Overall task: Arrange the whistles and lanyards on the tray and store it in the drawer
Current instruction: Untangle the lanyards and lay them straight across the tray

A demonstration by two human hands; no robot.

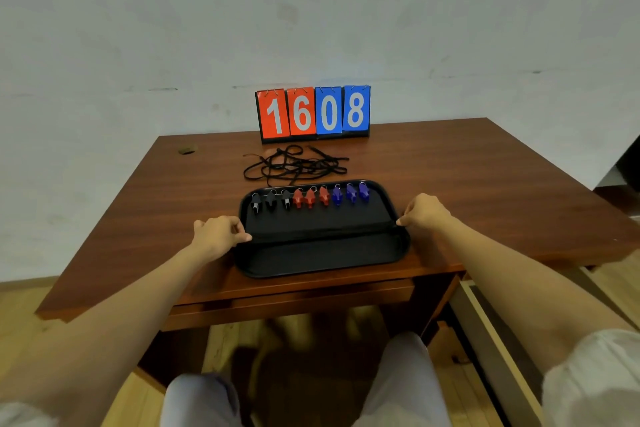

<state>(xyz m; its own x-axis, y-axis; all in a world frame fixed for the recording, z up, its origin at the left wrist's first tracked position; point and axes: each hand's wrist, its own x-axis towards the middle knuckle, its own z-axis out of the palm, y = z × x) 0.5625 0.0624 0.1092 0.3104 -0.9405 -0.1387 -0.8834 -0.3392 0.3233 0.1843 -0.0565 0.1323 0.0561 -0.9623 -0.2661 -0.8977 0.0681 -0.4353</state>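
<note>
The brown wooden counter [467,166] carries everything. At its lower right, what looks like a pulled-out drawer [485,333] stands open, though its inside is hidden. A black tray [322,274] lies near the front edge. Behind it stands a flip scoreboard [313,114] reading 1608, and between the two is a loose tangle of black lanyards [294,165].

One lanyard [322,234] is drawn taut from side to side over the middle of the tray. The left hand [216,236] pinches one end at the tray's left rim, and the right hand [426,211] pinches the other end at the right rim, with the fingers of both curled in narrow grips. Along the far edge sit the whistles in a row: three black [270,201], three red [310,198] and three blue [350,192].

The step in hand appears to be laying this cord straight on the tray in front of the whistles. To do it well:

- Lower both ends together, so the line stays parallel to the row.
- Keep the cord taut until it rests on the tray floor.
- Tuck the ends inside the rim rather than over it, or they may catch on the drawer.
- Leave room on the near half for the cords in the tangle.
- Avoid brushing the whistles, which would likely roll.
</note>
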